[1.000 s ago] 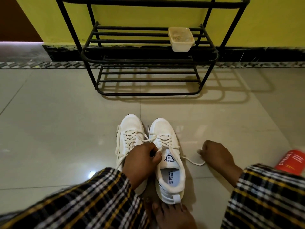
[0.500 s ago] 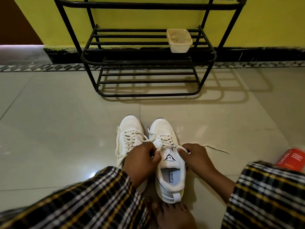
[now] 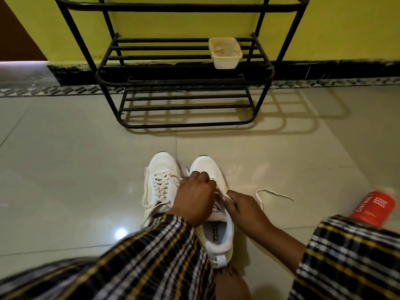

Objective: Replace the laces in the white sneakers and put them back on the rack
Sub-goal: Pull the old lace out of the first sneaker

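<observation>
Two white sneakers stand side by side on the tiled floor, toes toward the rack. The left sneaker (image 3: 161,182) is laced, its lace ends loose down its side. My left hand (image 3: 194,197) lies over the lacing of the right sneaker (image 3: 218,232), fingers curled on the lace there. My right hand (image 3: 242,207) pinches the same white lace (image 3: 271,192) beside the tongue; its free end trails on the floor to the right. The black metal shoe rack (image 3: 184,83) stands against the yellow wall ahead.
A cream plastic tub (image 3: 225,53) sits on the rack's middle shelf, right side. A red Cinthol bottle (image 3: 373,210) lies on the floor at the right. My bare foot (image 3: 231,282) rests behind the right sneaker's heel. Plaid sleeves cover both forearms.
My right hand came in from the floor at the right to the right sneaker's tongue, bringing the lace. My left hand moved forward over the lacing. The camera came nearer.
</observation>
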`<state>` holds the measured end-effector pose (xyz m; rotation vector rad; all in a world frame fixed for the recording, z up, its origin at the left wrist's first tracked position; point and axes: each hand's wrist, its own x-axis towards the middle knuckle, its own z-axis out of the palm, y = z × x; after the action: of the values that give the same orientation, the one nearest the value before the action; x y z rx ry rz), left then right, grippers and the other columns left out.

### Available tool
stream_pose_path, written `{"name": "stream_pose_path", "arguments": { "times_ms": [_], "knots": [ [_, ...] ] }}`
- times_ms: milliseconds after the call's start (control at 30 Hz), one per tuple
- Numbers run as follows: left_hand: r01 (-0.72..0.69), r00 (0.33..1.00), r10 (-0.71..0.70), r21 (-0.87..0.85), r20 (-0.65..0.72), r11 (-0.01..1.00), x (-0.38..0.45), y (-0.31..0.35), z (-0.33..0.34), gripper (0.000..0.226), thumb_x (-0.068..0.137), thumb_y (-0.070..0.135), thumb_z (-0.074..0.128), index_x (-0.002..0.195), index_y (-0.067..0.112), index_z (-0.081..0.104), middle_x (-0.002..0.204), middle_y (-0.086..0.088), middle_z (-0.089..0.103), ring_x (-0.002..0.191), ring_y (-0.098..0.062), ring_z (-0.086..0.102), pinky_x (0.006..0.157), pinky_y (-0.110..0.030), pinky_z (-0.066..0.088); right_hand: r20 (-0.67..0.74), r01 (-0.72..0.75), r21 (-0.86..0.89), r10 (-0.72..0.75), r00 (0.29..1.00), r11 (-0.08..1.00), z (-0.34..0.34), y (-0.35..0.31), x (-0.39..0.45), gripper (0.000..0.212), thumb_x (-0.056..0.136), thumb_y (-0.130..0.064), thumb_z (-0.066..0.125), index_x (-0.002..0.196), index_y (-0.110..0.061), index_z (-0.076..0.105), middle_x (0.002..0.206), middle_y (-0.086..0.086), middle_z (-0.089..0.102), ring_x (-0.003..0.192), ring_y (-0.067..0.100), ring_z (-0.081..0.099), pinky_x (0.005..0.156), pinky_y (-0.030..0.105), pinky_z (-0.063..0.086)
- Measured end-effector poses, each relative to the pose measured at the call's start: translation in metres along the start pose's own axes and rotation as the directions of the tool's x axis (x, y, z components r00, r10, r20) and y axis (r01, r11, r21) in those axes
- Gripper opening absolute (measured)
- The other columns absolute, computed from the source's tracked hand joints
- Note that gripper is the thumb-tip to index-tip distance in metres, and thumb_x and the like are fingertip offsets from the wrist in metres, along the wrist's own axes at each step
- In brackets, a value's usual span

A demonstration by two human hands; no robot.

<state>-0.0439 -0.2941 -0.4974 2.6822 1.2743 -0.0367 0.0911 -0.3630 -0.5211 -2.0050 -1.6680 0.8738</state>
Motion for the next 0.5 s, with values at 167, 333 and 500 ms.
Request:
{"name": "stream_pose_path", "arguments": {
  "times_ms": [167, 333, 500],
  "knots": [
    [0.035, 0.999, -0.036, -0.032, -0.017, 0.999, 0.008, -0.001, 0.002, 0.030, 0.092, 0.036, 0.046, 0.112, 0.023, 0.063, 0.121, 0.002, 0.053, 0.117, -0.022, 0.042, 0.091, -0.035, 0.034, -0.040, 0.010, 0.017, -0.010, 0.999, 1.000, 0.005, 0.004, 0.000, 0.033, 0.094, -0.041, 0.036, 0.075, -0.015, 0.042, 0.070, 0.005, 0.050, 0.073, 0.029, 0.054, 0.065, 0.039, 0.039],
    [0.131, 0.977, -0.165, -0.227, -0.135, 0.965, 0.018, -0.022, -0.013, 0.017, 0.087, 0.028, 0.056, 0.094, 0.020, 0.070, 0.107, 0.002, 0.061, 0.102, -0.023, 0.053, 0.085, -0.035, 0.042, -0.049, 0.011, 0.010, -0.010, 0.999, 1.000, 0.005, 0.007, -0.001, 0.035, 0.094, -0.040, 0.037, 0.063, -0.024, 0.034, 0.058, -0.003, 0.042, 0.066, 0.025, 0.049, 0.061, 0.037, 0.034],
    [0.301, 0.925, -0.370, -0.421, -0.092, 0.856, 0.013, -0.041, -0.001, 0.009, 0.086, 0.024, 0.058, 0.084, 0.018, 0.064, 0.097, -0.002, 0.063, 0.094, -0.024, 0.058, 0.077, -0.034, 0.046, -0.060, -0.018, 0.006, 0.019, 0.998, 1.000, 0.007, 0.008, -0.005, 0.039, 0.094, -0.041, 0.037, 0.060, -0.025, 0.024, 0.055, -0.006, 0.033, 0.064, 0.020, 0.041, 0.062, 0.036, 0.033]
  ]
}}
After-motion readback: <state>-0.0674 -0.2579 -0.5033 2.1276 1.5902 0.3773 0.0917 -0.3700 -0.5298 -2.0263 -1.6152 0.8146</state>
